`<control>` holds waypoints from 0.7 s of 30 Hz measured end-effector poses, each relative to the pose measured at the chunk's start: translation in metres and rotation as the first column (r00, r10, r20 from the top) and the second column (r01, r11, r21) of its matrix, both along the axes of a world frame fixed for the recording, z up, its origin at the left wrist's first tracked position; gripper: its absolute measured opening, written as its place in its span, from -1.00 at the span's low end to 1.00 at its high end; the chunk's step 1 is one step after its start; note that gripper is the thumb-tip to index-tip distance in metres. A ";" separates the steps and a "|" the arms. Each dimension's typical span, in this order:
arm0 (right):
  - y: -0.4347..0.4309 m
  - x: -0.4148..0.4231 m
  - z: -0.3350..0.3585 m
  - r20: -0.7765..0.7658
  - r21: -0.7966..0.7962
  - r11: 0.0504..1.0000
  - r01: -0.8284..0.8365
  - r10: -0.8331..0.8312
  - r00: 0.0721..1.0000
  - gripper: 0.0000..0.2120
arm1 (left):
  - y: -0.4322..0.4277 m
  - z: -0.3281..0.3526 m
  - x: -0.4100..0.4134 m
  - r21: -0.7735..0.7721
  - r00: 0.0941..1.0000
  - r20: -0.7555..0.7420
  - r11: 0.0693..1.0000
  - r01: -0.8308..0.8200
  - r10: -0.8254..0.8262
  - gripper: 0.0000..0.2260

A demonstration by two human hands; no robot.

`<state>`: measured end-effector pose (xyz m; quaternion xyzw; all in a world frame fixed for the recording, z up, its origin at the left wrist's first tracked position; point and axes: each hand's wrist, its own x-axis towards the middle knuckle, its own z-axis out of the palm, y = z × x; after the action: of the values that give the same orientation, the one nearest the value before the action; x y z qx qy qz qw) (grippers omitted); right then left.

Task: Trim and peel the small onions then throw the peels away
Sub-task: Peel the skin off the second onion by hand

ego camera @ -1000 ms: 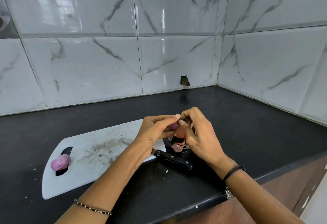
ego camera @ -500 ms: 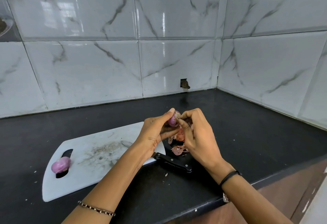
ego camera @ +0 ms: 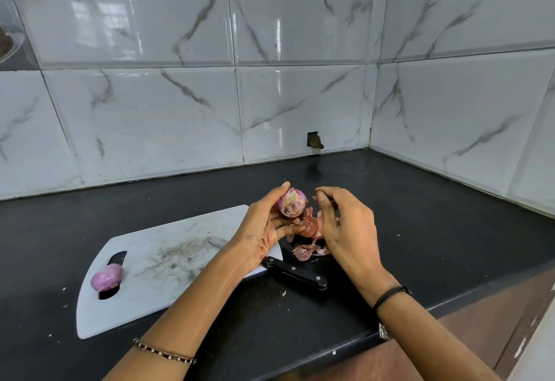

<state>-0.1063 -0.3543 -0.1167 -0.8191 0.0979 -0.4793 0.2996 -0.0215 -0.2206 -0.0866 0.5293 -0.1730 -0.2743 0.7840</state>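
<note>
Onion [ego camera: 106, 280], peeled, lay on the white board's [ego camera: 180, 287] near end. Past the knife [ego camera: 295, 274] and loose peels [ego camera: 306, 252] on the table [ego camera: 420, 230], the left hand's [ego camera: 264, 227] fingers clasped a second onion [ego camera: 292, 202]; the right hand's [ego camera: 345, 230] fingers curled beside it, grasp unclear.

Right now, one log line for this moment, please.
step: peeling | left hand holds onion | right hand beside it, hold unclear | peels on counter | knife across cutting board edge | second onion at board's slot

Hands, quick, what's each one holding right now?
Left hand: grips the small onion.
Right hand: fingers curled beside a peel; grip cannot be told.
</note>
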 end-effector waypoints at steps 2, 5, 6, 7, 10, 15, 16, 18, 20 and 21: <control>0.000 0.000 0.000 -0.026 -0.037 0.999 0.035 -0.036 0.999 -0.85 | 0.000 0.000 0.000 0.003 1.000 0.007 1.000 -0.004 0.004 -0.55; 0.001 -0.001 0.002 0.017 -0.070 0.997 -0.027 0.028 0.999 -0.86 | 0.000 0.001 0.000 0.009 1.000 0.007 1.000 -0.004 0.003 -0.59; 0.003 -0.002 0.003 0.029 -0.064 0.996 -0.070 0.072 0.997 -0.85 | 0.001 0.001 0.000 0.014 1.000 0.010 1.000 0.001 -0.002 -0.61; 0.004 -0.004 0.005 0.040 -0.067 0.992 -0.106 0.109 0.993 -0.84 | 0.001 0.001 0.000 0.017 1.000 0.016 1.000 0.005 -0.005 -0.64; 0.008 -0.007 0.007 0.058 -0.115 0.978 -0.176 0.183 0.981 -0.76 | 0.002 0.001 0.000 -0.003 1.000 0.020 1.000 0.000 0.000 -0.67; 0.005 -0.004 0.005 0.074 -0.187 0.962 -0.200 0.216 0.973 -0.77 | 0.005 0.001 -0.001 -0.054 1.000 -0.010 0.998 0.027 -0.027 -0.67; 0.005 -0.004 0.005 0.083 -0.183 0.962 -0.201 0.218 0.972 -0.78 | 0.005 0.002 -0.001 -0.048 0.999 -0.010 0.998 0.033 -0.034 -0.66; 0.005 -0.006 0.007 0.102 -0.179 0.962 -0.205 0.225 0.969 -0.84 | 0.006 0.001 -0.001 -0.036 0.999 -0.013 0.998 0.047 -0.047 -0.64; 0.004 -0.008 0.007 0.092 -0.185 0.962 -0.199 0.218 0.972 -0.87 | 0.006 -0.001 0.000 -0.013 0.998 -0.008 0.998 0.057 -0.057 -0.61; 0.004 -0.007 0.007 0.067 -0.187 0.964 -0.190 0.206 0.976 -0.87 | 0.006 -0.001 0.000 -0.005 0.998 -0.006 0.998 0.058 -0.058 -0.61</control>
<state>-0.1136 -0.3502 -0.1101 -0.8271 -0.0412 -0.4886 0.2749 -0.0214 -0.2143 -0.0876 0.5214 -0.1865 -0.2981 0.7774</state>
